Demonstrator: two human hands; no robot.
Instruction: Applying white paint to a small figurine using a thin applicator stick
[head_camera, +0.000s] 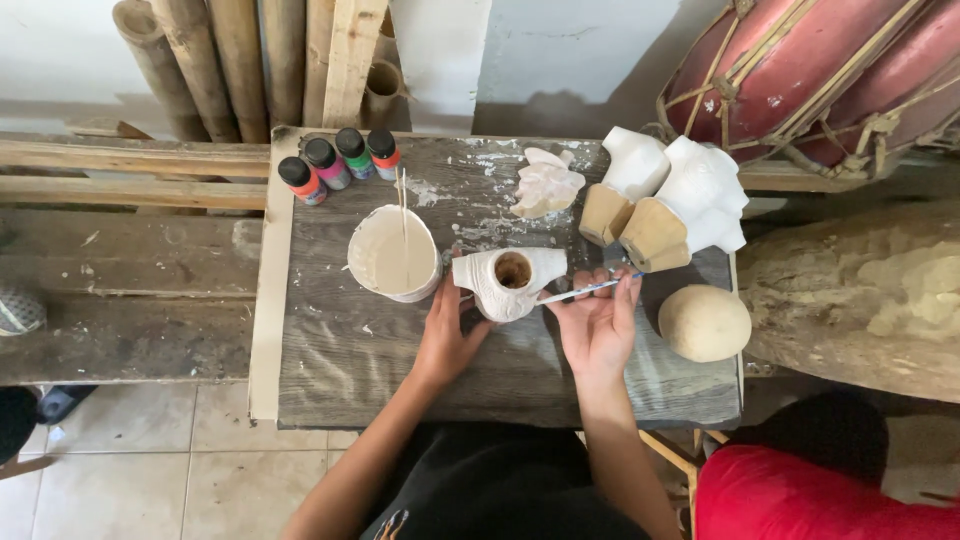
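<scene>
A white-painted carved wooden figure (508, 280) with a round hole in its top lies on the grey wooden table (350, 360). My left hand (446, 335) steadies it from the left side, fingers touching it. My right hand (598, 322) holds a thin paintbrush (580, 291) whose tip touches the figure's right end. A cup of off-white paint (393, 253) with a stick standing in it sits just left of the figure.
Several small paint bottles (338, 163) stand at the table's back left. Two white carved figures with bare wood bases (668, 200), a small white carving (546, 184) and a round unpainted piece (704, 322) lie to the right. Bamboo poles (215, 60) lean behind. A drum (820, 70) sits at the back right.
</scene>
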